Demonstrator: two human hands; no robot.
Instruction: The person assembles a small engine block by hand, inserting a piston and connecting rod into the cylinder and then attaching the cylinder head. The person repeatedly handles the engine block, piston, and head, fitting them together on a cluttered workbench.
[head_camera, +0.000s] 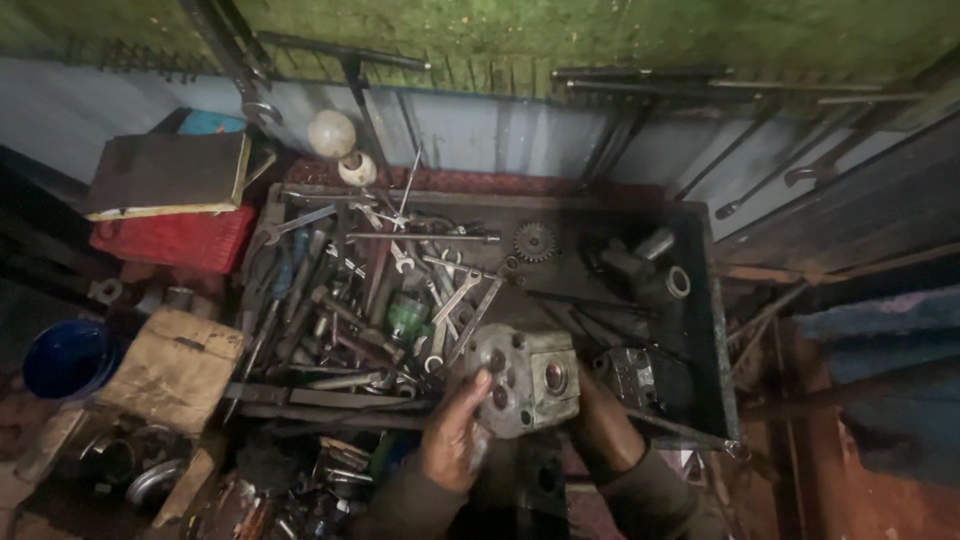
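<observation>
Presently | item: grey cast-metal housing (525, 378) at near edge of tool tray (715, 330) | left hand (455, 435) fingers clasp its left face; right hand (600, 425) grips right side behind | likely heavy, rigid, oily-slick; best held under both sides | spanners (450, 300) beside.
</observation>
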